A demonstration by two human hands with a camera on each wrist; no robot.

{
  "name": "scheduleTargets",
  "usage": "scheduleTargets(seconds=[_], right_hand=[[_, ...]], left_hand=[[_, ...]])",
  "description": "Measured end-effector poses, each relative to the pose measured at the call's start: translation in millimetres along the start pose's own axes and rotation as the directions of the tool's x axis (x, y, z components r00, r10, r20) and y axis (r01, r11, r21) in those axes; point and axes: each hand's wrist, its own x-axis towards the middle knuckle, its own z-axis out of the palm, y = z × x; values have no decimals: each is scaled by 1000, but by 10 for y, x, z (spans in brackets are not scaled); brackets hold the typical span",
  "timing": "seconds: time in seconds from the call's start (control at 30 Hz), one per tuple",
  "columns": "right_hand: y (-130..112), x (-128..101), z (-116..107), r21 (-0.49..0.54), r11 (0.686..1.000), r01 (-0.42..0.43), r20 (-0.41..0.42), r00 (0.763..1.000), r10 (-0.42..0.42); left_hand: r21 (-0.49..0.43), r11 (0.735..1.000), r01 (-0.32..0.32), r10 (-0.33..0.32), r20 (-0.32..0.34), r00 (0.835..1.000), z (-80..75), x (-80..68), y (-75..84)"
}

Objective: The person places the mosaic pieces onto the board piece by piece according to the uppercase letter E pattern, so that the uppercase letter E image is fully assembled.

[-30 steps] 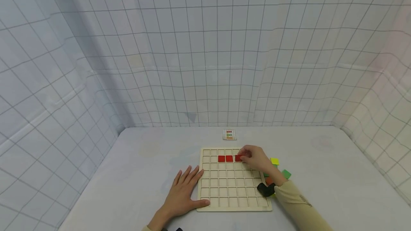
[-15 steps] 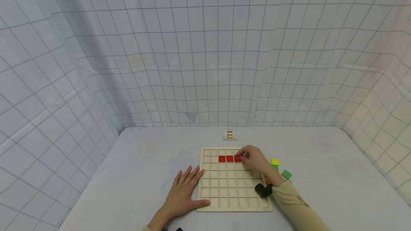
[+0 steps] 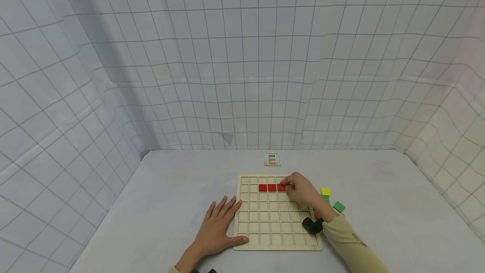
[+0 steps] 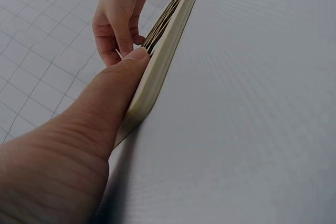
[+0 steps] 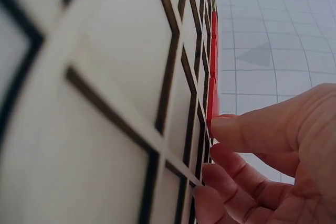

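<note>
Tile: third red tile (image 3: 281,187) ends the red row, second line of board (image 3: 265,226).
Right hand (image 3: 302,191): grip pinches tile's right edge.
Left hand (image 3: 219,226): flat on bench, thumb against board.

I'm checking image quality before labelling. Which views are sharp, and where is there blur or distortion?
Head view: evenly lit, sharp, walls bowed by the wide lens. Left wrist view: left hand close and soft, board edge clearer. Right wrist view: wooden grid board looms large and blurred; right hand fingertips at the red tile.
</note>
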Motion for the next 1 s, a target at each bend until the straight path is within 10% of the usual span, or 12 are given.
scheduleTargets(seconds=[0.7,1.0], right_hand=[[134,-219,-199,106,986,126,159,977,-142],[292,-371,-441,84,995,51,43,998,-54]], left_hand=[[-24,1000,7,-7,4,1000,11,-5,-2],[-17,1000,-6,6,-11,1000,7,-3,-8]])
